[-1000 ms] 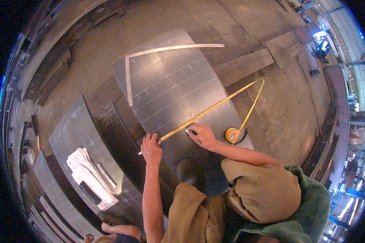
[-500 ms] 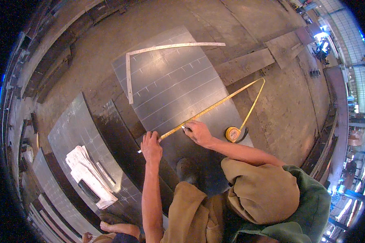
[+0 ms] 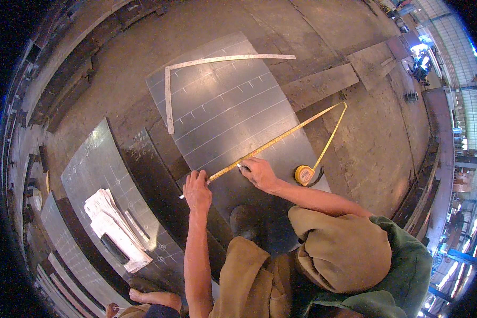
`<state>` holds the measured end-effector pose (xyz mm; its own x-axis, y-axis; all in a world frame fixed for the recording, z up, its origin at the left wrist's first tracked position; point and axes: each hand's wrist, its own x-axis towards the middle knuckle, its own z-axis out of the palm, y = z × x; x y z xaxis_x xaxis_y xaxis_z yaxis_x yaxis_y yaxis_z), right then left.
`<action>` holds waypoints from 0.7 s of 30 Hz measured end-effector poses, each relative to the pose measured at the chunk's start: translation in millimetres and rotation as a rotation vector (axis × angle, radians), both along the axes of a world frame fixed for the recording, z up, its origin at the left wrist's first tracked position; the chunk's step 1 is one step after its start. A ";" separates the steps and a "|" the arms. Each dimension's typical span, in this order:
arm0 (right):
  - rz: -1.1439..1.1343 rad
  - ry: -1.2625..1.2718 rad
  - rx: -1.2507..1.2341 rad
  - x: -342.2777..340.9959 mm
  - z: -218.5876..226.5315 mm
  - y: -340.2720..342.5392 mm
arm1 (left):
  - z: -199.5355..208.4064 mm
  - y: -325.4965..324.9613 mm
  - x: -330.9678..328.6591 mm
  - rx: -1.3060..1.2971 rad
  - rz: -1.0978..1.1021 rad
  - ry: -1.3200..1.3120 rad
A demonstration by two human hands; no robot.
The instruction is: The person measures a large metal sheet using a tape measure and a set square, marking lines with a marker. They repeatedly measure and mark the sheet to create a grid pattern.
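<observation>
A dark metal plate (image 3: 225,119) ruled with pale lines and short ticks lies below me. The yellow blade (image 3: 281,137) of a tape measure runs across it, bends beyond the right edge and comes back to the yellow case (image 3: 304,175). My left hand (image 3: 197,191) is closed on the blade's end at the plate's left edge, and a small silvery tip pokes out beside it. My right hand (image 3: 258,174) rests against the plate just below the blade, its fingers pinching a short white marking stick (image 3: 240,166). Most of that stick is hidden by the fingers.
A steel square (image 3: 228,60) lies over the plate's far end. On another plate (image 3: 103,159) at left are white papers (image 3: 114,222) and a black flat object (image 3: 114,249). Someone else's bare limb (image 3: 156,298) shows at lower left. Steel strips (image 3: 323,85) lie at right.
Both hands and the tape hold nearly still. The view has shifted very slightly.
</observation>
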<state>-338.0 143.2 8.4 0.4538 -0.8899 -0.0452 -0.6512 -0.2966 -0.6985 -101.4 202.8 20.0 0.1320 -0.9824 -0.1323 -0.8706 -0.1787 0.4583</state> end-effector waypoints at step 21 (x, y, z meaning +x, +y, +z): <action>1.343 0.522 0.843 0.7 26.8 -12.4 | -7.8 5.6 1.0 -0.068 -0.009 -0.006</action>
